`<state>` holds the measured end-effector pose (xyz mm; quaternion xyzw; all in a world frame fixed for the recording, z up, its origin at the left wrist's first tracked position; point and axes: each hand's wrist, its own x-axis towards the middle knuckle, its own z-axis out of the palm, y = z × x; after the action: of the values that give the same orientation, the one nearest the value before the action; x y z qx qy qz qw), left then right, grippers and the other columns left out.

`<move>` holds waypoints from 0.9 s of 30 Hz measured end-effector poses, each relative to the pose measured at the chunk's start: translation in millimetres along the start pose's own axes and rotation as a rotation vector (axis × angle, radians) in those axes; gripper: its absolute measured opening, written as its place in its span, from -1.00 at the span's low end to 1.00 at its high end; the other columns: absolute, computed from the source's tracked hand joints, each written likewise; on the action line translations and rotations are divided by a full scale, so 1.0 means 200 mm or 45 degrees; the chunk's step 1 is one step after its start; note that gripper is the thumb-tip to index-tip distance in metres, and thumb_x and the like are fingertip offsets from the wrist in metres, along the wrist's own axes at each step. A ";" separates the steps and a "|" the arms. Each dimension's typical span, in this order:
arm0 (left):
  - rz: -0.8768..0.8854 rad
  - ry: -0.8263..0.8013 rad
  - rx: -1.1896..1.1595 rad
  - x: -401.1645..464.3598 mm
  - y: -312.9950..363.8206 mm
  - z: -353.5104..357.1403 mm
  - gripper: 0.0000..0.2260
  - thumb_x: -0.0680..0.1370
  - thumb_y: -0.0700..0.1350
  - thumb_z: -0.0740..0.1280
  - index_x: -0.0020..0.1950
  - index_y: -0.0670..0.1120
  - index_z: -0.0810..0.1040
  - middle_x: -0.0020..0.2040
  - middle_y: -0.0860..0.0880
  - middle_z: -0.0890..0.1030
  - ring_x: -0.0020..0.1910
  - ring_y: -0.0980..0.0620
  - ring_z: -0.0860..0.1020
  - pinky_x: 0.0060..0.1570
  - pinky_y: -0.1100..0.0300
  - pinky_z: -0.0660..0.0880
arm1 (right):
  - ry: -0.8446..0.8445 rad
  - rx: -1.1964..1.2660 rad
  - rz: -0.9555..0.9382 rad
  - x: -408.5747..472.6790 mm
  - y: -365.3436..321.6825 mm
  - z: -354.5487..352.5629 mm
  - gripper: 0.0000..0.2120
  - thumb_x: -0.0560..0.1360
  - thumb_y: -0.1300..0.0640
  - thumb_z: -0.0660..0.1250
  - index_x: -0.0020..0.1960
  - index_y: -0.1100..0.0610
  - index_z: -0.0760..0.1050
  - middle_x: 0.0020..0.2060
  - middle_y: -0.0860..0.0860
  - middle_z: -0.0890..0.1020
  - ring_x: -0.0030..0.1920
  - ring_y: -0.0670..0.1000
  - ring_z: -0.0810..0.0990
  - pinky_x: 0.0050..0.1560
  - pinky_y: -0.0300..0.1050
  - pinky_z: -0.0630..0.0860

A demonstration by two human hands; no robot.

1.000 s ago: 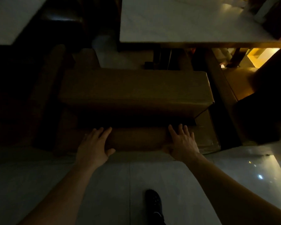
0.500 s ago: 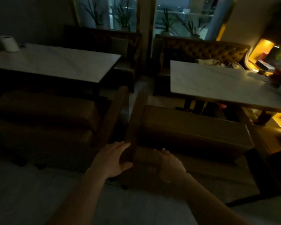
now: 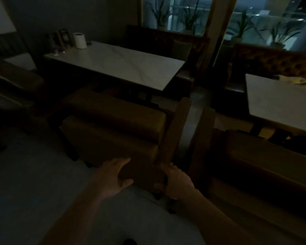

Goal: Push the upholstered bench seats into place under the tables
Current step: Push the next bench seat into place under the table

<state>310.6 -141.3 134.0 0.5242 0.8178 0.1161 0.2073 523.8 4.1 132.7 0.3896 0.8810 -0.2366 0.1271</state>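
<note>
A brown upholstered bench (image 3: pixel 113 131) stands in front of the left white table (image 3: pixel 117 66), its back toward me and its seat short of the table edge. My left hand (image 3: pixel 113 177) lies flat on the bench's back, fingers spread. At the bench's right rear corner my right hand (image 3: pixel 177 181) curls around the base of the wooden side arm (image 3: pixel 173 131). A second, similar bench (image 3: pixel 254 165) stands at the right, in front of the right white table (image 3: pixel 281 103).
A narrow gap (image 3: pixel 187 138) separates the two benches. A paper roll (image 3: pixel 79 40) and a menu stand sit at the left table's far end. Tufted booth sofas (image 3: pixel 281 62) and potted plants line the window behind. Pale floor tiles (image 3: pixel 34 191) lie at my left.
My view swung up and to the left. Both hands left the back of the right bench and now rest on the back corner of the left bench.
</note>
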 end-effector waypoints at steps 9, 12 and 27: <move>-0.070 -0.010 0.136 0.45 -0.73 -0.33 -0.24 0.41 0.37 0.25 0.55 0.12 0.20 0.51 -0.01 0.33 0.45 -0.05 0.33 0.37 0.04 0.29 | -0.037 0.092 0.055 0.75 -0.42 0.03 -0.19 0.49 -0.28 0.29 0.59 -0.06 -0.01 0.54 0.12 0.16 0.50 0.21 0.22 0.44 0.14 0.28; -0.051 0.012 0.164 0.60 -0.90 -0.42 -0.23 0.40 0.38 0.23 0.54 0.07 0.24 0.51 -0.04 0.34 0.46 -0.08 0.32 0.38 0.00 0.26 | -0.025 0.074 0.118 0.92 -0.48 0.04 -0.16 0.48 -0.20 0.35 0.59 -0.09 -0.04 0.59 0.12 0.04 0.57 0.19 0.03 0.52 0.18 0.11; 0.289 -0.004 0.437 1.47 -1.66 -0.38 -0.20 0.47 0.32 0.29 0.60 0.13 0.00 0.59 -0.03 0.13 0.57 -0.12 0.03 0.50 -0.11 0.07 | 0.059 -0.065 0.714 1.47 -0.64 0.33 0.01 0.48 -0.30 0.30 0.57 -0.04 -0.36 0.53 0.37 -0.21 0.53 0.39 -0.23 0.49 0.40 -0.03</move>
<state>-99.4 -13.3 2.9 0.6409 0.7609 -0.0032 0.1018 236.2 78.5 -3.2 0.6202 0.7470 -0.1610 0.1771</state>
